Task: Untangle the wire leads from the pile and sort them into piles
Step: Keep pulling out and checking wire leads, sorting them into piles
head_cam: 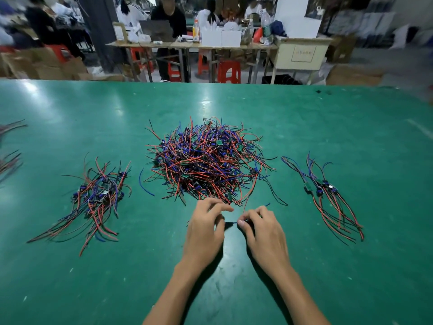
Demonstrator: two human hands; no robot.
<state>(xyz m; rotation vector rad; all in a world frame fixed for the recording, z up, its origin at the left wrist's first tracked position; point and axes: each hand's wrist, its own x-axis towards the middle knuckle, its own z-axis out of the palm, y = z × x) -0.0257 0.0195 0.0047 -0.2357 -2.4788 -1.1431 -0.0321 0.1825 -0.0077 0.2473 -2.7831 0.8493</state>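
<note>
Both hands are down on the green table, just in front of the big tangled pile of red, blue and black wire leads. The left hand and the right hand each pinch one end of a short dark wire lead — fingers curled tight on it. A sorted pile lies to the left, another smaller pile to the right — both well apart from the hands

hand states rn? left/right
Left hand: pinching one end of a dark wire lead.
Right hand: pinching the same lead's other end.
</note>
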